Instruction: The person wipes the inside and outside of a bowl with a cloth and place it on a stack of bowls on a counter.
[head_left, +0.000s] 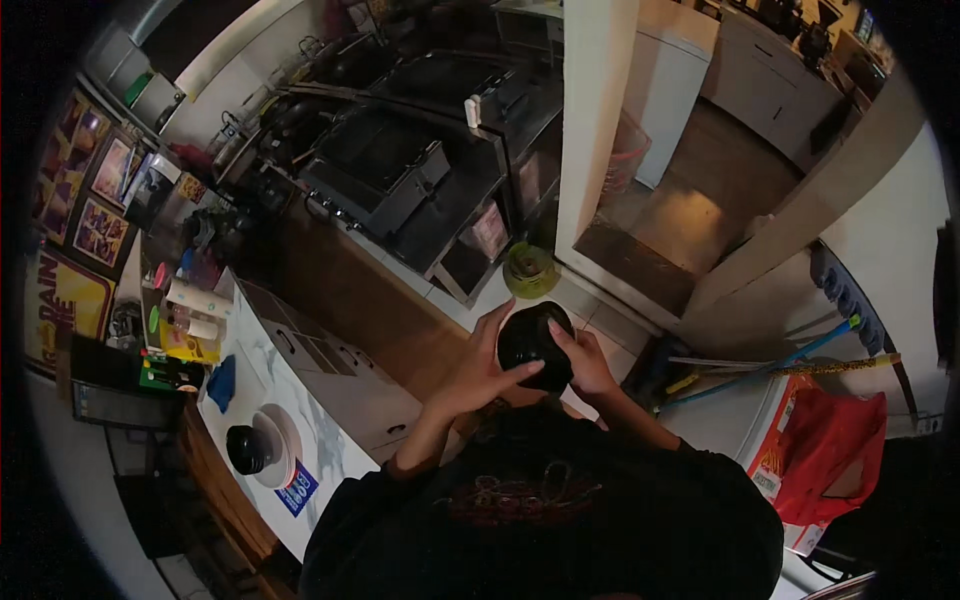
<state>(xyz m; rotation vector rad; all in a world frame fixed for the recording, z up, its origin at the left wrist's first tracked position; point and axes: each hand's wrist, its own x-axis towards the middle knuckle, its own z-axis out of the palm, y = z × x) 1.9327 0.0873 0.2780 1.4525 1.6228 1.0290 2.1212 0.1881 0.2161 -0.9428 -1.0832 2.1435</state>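
A glossy black bowl (531, 341) is held between my two hands in front of my chest. My left hand (487, 367) grips it from the left, with the thumb across its near side and the fingers along its far left edge. On the right, my right hand (583, 358) clasps the bowl, its thumb lying over the upper right part. Whether one bowl or several nested ones are held, I cannot tell. To my left, a stack of white plates (279, 450) stands on the marble-patterned counter (319, 431), with black bowls (247, 448) beside or on it.
A blue cloth (221, 384) and a blue printed packet (298, 489) lie on the counter. Ahead are a dark cooking range (375, 161) and a green gas cylinder (530, 270) on the floor. Broom handles (780, 366) and a red bag (825, 450) stand at right, near a doorway step (634, 262).
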